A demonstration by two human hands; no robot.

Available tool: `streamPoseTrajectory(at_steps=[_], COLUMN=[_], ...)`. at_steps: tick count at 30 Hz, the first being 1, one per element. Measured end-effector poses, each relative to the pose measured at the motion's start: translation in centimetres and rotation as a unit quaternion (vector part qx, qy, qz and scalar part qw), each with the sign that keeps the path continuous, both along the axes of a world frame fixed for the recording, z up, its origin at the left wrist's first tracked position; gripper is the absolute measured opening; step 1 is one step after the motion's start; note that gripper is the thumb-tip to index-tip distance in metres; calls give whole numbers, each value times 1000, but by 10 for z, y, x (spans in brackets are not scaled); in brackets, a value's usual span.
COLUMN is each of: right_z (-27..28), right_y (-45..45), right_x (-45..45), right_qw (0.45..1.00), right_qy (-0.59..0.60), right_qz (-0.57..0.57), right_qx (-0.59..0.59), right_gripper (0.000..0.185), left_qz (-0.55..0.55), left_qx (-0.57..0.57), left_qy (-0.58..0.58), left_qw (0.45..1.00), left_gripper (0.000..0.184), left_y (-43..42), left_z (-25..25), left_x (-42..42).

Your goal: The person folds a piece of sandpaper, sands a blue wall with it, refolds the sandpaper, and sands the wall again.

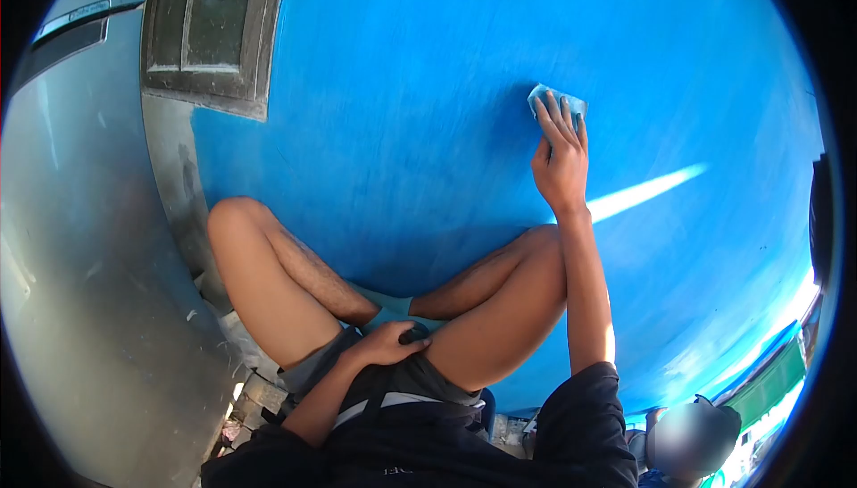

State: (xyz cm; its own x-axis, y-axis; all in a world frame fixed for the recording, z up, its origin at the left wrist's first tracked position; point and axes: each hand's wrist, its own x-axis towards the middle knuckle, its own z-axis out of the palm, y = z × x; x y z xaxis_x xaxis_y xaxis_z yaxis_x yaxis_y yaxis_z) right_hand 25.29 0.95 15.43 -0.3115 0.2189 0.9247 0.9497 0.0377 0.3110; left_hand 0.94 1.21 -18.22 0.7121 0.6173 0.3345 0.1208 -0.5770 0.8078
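My right hand (562,162) presses a pale blue pad (542,95) flat against the bright blue wall (402,68), its fingers stretched over the pad. Whether the pad is a sponge or a folded sheet, I cannot tell. Low in my lap, my left hand (390,343) lies with curled fingers beside a dark rounded shape (415,334). Most of what those fingers close on is hidden.
An old wooden window frame (268,59) is set in the wall at upper left. A shiny metal panel (89,247) runs along the left side. Another person (692,439) is at lower right, near a green strip (768,385). A sunlit streak crosses the wall.
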Motion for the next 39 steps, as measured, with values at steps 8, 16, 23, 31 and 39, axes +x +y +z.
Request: streamPoseTrajectory(at_steps=[8, 16, 23, 31, 39], right_z=[-3, -4, -7, -8, -7], right_y=[-11, -15, -6, -4, -7], right_x=[-1, -2, -4, -3, -8], right_qw=[999, 998, 998, 997, 996], right_qy=[-28, -3, -14, -32, -8], right_qz=[13, 16, 39, 27, 31], right_qx=[-33, -54, -55, -60, -82], right_gripper=[59, 60, 59, 57, 60], left_qz=[25, 33, 395, 343, 345], left_qx=[93, 138, 455, 501, 507], left_qy=[8, -272, -517, -302, -244], left_qw=[995, 952, 608, 735, 752], left_gripper=[52, 42, 57, 57, 57], left_y=[-21, -119, -128, -131, -120], left_z=[-7, 185, 313, 351, 345], left_x=[0, -92, -195, -202, -202])
